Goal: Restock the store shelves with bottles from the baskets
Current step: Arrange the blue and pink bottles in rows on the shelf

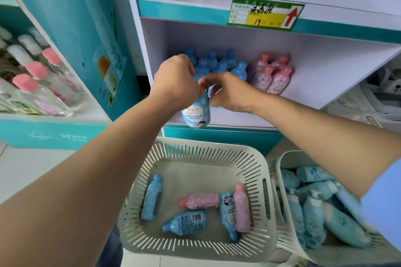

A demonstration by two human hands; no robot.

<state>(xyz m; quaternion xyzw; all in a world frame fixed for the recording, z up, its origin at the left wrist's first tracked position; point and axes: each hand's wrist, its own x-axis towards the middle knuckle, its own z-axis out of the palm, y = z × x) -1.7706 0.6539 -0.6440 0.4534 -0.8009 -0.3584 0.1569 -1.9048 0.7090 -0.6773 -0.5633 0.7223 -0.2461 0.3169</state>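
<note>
Basket [195,147] of five bottles [184,223], fuller second basket [280,171], left hand [175,78] gripping blue bottle [196,112]

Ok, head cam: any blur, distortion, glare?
Head view: lighting is even, with no harsh glare; the wide lens bows and tilts the shelf edge; the right basket and its bottles smear at the lower right corner; the label on the held blue bottle in the left hand is legible.

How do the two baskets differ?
The middle basket holds five small bottles, three blue, two pink, lying loose; the right basket is piled with bigger pale-blue bottles only. The middle basket's floor is mostly bare; the right basket's is largely covered. Both are pale slotted plastic.
</note>
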